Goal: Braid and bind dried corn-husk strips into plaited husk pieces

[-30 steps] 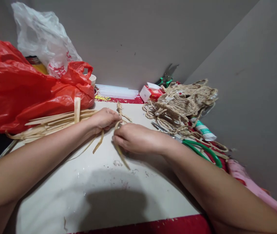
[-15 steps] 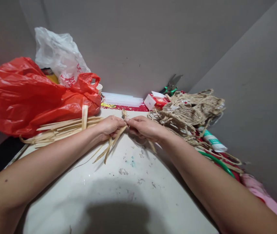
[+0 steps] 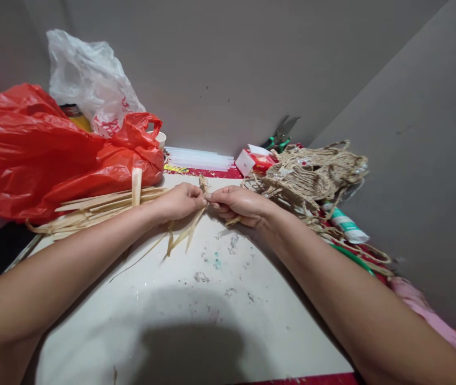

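My left hand (image 3: 183, 202) and my right hand (image 3: 239, 204) meet over the far part of the white tabletop (image 3: 187, 331), fingertips pinched together. Between them is a small piece of braided dried plant strips, its frayed tan tip (image 3: 203, 184) poking up beyond the fingers. Loose strip ends (image 3: 190, 231) hang down below my left hand, and another short end (image 3: 233, 220) shows under my right fingers. The joint where the fingertips meet is mostly hidden. Just left of my left hand lies a bundle of flat dried strips (image 3: 91, 211), with one strip wrapped across it.
A red plastic bag (image 3: 51, 160) and a white plastic bag (image 3: 91, 80) stand at the left. Along the back are translucent sticks (image 3: 199, 159), a red and white box (image 3: 254, 160) and green-handled shears (image 3: 279, 140). Braided cord (image 3: 311, 179) is heaped at the right, near a green-and-white roll (image 3: 348, 225).
The view has shifted slightly, showing more of the table's red near edge. My hands stay together; the loose strip ends below them have swung and changed position.
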Motion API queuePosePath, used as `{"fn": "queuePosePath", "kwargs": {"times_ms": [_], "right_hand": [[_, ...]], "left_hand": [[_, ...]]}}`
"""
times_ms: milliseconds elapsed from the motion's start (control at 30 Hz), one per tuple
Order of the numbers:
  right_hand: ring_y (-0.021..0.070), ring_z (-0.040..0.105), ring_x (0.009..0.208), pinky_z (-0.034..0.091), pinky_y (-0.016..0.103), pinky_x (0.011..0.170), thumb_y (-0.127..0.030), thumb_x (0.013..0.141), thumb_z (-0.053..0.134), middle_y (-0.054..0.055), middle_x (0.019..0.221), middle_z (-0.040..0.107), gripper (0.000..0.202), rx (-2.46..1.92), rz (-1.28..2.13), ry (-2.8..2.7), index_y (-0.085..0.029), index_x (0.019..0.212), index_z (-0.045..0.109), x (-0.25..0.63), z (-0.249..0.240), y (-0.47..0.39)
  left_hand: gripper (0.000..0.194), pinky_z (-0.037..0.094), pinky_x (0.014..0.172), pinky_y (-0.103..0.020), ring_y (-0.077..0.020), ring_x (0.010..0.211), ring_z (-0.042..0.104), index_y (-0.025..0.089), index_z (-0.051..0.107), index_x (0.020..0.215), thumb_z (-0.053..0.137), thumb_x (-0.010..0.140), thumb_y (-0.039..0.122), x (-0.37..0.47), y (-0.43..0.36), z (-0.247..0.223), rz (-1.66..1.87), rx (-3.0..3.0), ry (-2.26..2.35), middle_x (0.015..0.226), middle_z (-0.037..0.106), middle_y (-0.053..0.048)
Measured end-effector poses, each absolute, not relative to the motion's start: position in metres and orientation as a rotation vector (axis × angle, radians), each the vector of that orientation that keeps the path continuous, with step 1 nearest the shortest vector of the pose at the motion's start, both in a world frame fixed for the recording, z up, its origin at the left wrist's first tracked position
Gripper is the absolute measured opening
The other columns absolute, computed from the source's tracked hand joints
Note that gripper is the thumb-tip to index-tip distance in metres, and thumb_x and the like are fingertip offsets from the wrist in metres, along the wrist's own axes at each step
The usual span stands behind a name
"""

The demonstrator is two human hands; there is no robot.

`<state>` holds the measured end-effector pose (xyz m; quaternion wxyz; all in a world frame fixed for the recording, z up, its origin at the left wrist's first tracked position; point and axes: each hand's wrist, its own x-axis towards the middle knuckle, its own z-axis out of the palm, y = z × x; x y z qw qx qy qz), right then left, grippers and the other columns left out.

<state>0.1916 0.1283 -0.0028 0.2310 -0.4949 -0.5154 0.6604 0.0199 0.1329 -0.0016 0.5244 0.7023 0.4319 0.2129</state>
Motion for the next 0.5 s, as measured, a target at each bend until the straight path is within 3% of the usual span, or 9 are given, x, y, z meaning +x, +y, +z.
{"fn": "queuePosePath", "kwargs": {"times_ms": [233,400,500], "right_hand": [[0.0022,0.015,0.033,0.008,0.016,0.033,-0.023,0.078,0.057,-0.010,0.036,0.024,0.025,-1.430,1.733,-1.273,-0.013,0.056,0.051,0.181,-0.002,0.122],[0.0019,0.015,0.032,0.009,0.017,0.032,-0.020,0.070,0.062,-0.009,0.035,0.024,0.038,-1.370,1.763,-1.141,-0.018,0.045,0.034,0.174,-0.006,0.119],[0.0018,0.016,0.032,0.009,0.017,0.031,-0.018,0.068,0.062,-0.008,0.034,0.025,0.039,-1.389,1.741,-1.113,-0.018,0.044,0.031,0.170,-0.007,0.117]], "left_hand": [[0.022,0.025,0.046,-0.023,-0.0094,0.045,0.038,0.016,0.054,0.056,0.053,0.075,0.027,0.018,0.129,0.015,0.359,2.087,1.278,0.050,0.046,0.001],[0.017,0.032,0.057,-0.027,-0.0211,0.065,0.055,0.016,0.053,0.060,0.050,0.075,0.023,0.031,0.106,0.017,0.368,2.233,1.419,0.064,0.057,-0.009],[0.007,0.037,0.068,-0.029,-0.0274,0.086,0.057,0.016,0.054,0.064,0.054,0.071,0.015,0.037,0.099,0.009,0.375,2.008,1.410,0.074,0.060,-0.013]]}}
